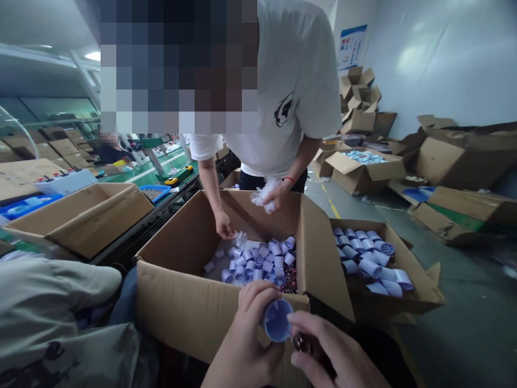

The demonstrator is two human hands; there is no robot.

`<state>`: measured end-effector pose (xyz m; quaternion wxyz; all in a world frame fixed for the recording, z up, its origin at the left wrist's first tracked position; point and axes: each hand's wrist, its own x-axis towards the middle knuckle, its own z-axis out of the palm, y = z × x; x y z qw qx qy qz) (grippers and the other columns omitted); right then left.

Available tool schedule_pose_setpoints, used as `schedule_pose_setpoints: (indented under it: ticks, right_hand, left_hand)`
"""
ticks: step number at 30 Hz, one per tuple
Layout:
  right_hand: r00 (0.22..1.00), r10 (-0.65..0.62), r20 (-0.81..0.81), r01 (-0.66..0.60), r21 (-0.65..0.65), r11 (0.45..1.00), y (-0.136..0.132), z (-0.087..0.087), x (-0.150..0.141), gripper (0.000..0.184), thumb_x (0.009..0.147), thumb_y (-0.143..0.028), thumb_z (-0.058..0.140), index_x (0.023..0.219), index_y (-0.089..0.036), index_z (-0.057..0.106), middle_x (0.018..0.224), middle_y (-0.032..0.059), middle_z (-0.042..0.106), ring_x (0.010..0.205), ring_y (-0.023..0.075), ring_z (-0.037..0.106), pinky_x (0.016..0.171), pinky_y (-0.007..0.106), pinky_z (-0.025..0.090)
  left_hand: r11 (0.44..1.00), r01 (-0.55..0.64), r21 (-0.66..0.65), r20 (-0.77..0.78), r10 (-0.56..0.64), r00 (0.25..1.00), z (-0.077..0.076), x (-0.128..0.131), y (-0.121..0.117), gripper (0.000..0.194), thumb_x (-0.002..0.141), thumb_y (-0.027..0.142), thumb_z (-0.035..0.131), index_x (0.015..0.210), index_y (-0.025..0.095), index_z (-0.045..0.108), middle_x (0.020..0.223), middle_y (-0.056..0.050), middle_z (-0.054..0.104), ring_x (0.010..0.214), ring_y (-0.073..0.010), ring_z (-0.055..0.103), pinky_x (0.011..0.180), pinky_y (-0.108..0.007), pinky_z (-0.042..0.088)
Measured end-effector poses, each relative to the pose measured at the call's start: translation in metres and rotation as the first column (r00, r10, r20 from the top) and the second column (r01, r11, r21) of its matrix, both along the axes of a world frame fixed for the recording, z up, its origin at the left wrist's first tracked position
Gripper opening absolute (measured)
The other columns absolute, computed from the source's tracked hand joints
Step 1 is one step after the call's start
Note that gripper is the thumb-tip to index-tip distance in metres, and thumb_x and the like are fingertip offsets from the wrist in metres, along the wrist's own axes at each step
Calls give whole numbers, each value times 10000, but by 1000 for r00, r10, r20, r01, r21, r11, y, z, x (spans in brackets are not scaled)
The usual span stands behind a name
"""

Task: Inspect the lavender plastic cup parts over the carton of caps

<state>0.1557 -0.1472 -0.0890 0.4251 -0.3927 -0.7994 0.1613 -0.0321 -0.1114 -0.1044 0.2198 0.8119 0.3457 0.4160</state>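
My left hand (244, 339) holds a small pale blue plastic cap (277, 320), open end facing me, above the near wall of a large cardboard box (177, 302). My right hand (335, 355) pinches a small dark reddish part (301, 341) right beside the cap. Inside the box lie several more blue caps (258, 258) and some dark red parts (287, 283). A person in a white T-shirt stands across the box; one hand (224, 225) reaches into it and the other (271, 196) holds crumpled clear plastic.
A second open box (416, 293) of blue caps sits on the floor to the right. More cardboard boxes (363, 172) stand behind and at right. An empty box (81, 218) rests on the workbench at left. Grey cloth (52, 318) lies at lower left.
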Motion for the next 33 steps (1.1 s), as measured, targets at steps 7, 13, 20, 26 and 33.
schedule_pose_setpoints:
  ticks: [7,13,20,26,33]
  right_hand:
    - [922,-385,-40,377,327,867,9,-22,-14,73,885,-317,640,870,-245,641,1037,99,688,927,237,668,722,360,610]
    - [903,-428,-35,409,376,831,5,-18,-17,127,914,-261,585,901,-213,702,987,94,739,863,222,688,717,349,593]
    - [886,-458,-71,452,351,820,0,-13,-16,92,883,-202,614,838,-221,692,923,78,745,806,200,709,712,318,597]
    - [890,-457,-16,445,253,859,1,-20,-14,169,878,-167,579,793,-244,703,950,63,745,827,199,723,727,311,613]
    - [883,-468,-6,456,242,856,1,-21,-14,148,875,-173,603,830,-252,721,998,67,755,851,215,736,742,330,622]
  left_hand:
    - [953,-150,264,253,82,964,-28,36,-3,438,851,205,586,1261,211,430,1202,-121,504,1164,-229,522,972,-382,496]
    - [882,-304,359,353,173,919,-35,53,-7,346,915,256,555,1245,214,459,1123,-102,558,1160,-218,527,974,-395,510]
    - [867,-315,385,315,198,928,-32,53,-7,328,890,216,563,1207,187,484,1110,-111,602,1105,-222,563,932,-397,533]
    - [866,-286,410,283,177,943,-33,49,-4,342,850,169,582,1184,182,508,1073,-115,635,1071,-238,586,891,-411,548]
    - [863,-241,444,220,156,963,-31,42,0,337,828,140,596,1148,180,501,1085,-101,620,1107,-218,569,940,-383,533]
